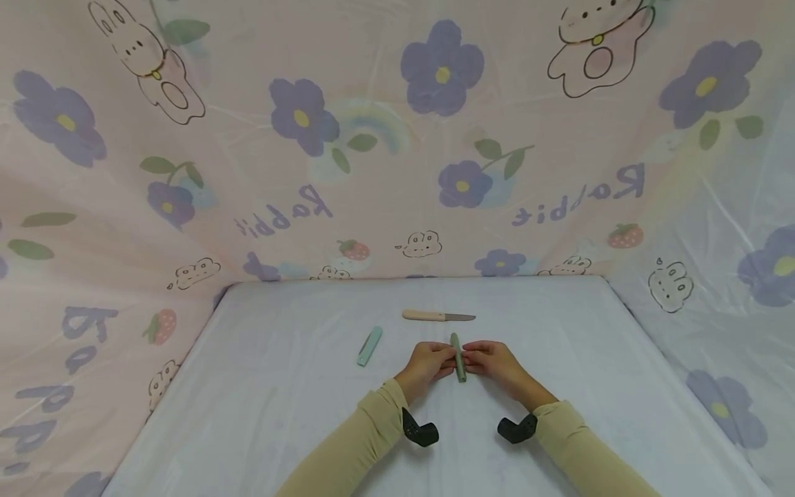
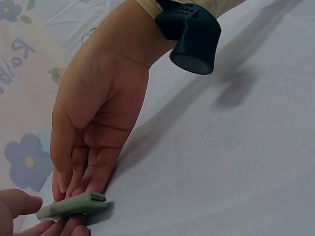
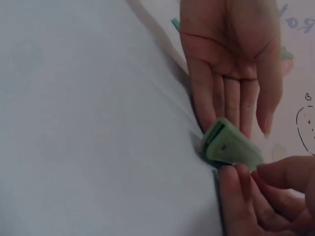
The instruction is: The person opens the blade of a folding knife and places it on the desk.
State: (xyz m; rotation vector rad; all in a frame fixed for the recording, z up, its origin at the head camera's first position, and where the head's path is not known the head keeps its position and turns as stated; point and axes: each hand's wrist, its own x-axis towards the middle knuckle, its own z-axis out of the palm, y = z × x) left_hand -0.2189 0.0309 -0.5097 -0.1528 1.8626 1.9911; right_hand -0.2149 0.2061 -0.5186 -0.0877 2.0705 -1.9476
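A green folding knife, folded, is between the two hands near the middle of the table. Its slotted end with a small rivet faces the right wrist camera, where the folding knife looks close. My left hand pinches it from the left, thumb above and fingers beneath. From the other side my right hand pinches it with thumb and fingertips. Part of the far end is hidden by fingers. A mint-green folding knife lies to the left of the left hand.
Behind the hands lies a paring knife with a pale wooden handle, blade pointing right. A white cloth covers the table. Printed fabric walls with flowers and rabbits surround it at the back and sides.
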